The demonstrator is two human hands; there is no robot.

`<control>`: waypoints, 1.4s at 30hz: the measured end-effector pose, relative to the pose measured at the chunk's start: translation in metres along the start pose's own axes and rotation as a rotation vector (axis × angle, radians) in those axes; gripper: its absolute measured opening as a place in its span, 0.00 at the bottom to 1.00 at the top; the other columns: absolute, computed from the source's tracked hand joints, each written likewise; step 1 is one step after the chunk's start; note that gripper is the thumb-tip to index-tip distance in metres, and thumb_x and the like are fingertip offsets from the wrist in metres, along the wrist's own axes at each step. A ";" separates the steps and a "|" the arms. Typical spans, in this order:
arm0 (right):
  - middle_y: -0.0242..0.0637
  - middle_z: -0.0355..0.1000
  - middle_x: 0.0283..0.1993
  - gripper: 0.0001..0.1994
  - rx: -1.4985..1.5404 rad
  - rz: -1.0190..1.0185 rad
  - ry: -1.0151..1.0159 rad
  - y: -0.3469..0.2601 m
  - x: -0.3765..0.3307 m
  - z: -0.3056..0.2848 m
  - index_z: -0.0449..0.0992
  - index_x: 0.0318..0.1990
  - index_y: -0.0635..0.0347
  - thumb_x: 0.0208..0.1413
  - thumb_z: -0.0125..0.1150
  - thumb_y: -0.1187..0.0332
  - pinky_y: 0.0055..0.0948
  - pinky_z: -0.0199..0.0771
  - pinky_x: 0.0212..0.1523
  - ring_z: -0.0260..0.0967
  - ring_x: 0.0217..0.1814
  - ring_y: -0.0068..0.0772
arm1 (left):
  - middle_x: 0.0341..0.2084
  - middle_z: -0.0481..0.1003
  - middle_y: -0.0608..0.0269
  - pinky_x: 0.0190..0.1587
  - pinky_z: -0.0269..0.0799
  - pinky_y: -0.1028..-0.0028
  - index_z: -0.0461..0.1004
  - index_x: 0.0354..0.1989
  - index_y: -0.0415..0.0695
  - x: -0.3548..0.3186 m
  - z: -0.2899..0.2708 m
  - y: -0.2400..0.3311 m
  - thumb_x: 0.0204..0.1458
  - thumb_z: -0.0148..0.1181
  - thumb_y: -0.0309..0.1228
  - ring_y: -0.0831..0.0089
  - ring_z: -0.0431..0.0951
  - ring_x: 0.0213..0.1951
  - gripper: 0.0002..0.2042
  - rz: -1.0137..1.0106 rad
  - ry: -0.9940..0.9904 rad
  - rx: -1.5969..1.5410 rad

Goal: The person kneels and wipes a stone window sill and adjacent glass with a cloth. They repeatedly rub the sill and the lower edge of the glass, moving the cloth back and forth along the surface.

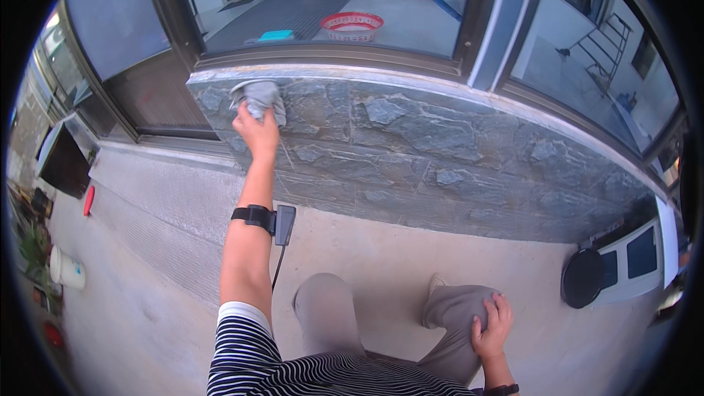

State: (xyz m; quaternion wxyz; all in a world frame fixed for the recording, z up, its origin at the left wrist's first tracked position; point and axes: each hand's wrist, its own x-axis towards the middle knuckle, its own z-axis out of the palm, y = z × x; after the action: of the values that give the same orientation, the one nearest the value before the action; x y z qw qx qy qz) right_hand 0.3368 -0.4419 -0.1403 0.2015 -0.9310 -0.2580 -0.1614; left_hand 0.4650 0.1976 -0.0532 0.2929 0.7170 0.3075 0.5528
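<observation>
A crumpled grey cloth (258, 92) is pressed to the stone-faced wall (411, 121), close under the ledge at the wall's left end. My left hand (258, 130) is closed on that cloth, with the arm stretched forward. Around my left forearm goes a black strap with a small grey device (285, 224) and a cable. My right hand (494, 325) lies on my bent right knee (462, 306), fingers stretched over the grey trouser cloth and holding nothing.
Above the wall is a window frame (330, 53); behind its glass stand a red basket (352, 23) and a teal item (276, 35). A grey-white box-shaped thing (631, 260) with a black round part stands right. Far left are a white bucket (67, 268) and plants (33, 253).
</observation>
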 end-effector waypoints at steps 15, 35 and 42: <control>0.47 0.70 0.59 0.20 0.013 0.034 0.061 0.002 -0.002 -0.009 0.78 0.47 0.59 0.43 0.67 0.68 0.52 0.62 0.63 0.64 0.65 0.56 | 0.47 0.69 0.53 0.46 0.74 0.56 0.77 0.50 0.57 -0.246 0.143 0.175 0.40 0.64 0.20 0.51 0.71 0.50 0.26 0.874 -0.627 -0.066; 0.41 0.71 0.58 0.20 0.038 0.154 0.100 0.012 -0.008 -0.012 0.78 0.46 0.55 0.41 0.69 0.66 0.58 0.60 0.63 0.65 0.66 0.49 | 0.46 0.69 0.61 0.43 0.69 0.59 0.79 0.43 0.59 -0.289 0.197 0.217 0.51 0.57 0.30 0.60 0.70 0.50 0.12 1.028 -0.525 -0.043; 0.41 0.73 0.58 0.20 0.128 0.134 0.157 0.020 -0.014 -0.013 0.78 0.46 0.55 0.42 0.68 0.67 0.55 0.61 0.63 0.67 0.66 0.49 | 0.50 0.68 0.62 0.47 0.67 0.59 0.78 0.44 0.59 -0.277 0.184 0.231 0.52 0.58 0.31 0.62 0.68 0.54 0.12 1.361 -0.777 0.219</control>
State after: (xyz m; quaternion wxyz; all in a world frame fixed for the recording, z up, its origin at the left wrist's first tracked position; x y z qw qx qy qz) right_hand 0.3341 -0.4690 -0.1405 0.2906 -0.9159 -0.1881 -0.2032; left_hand 0.6156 -0.1765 -0.0878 -0.0954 0.9140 -0.2703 0.2870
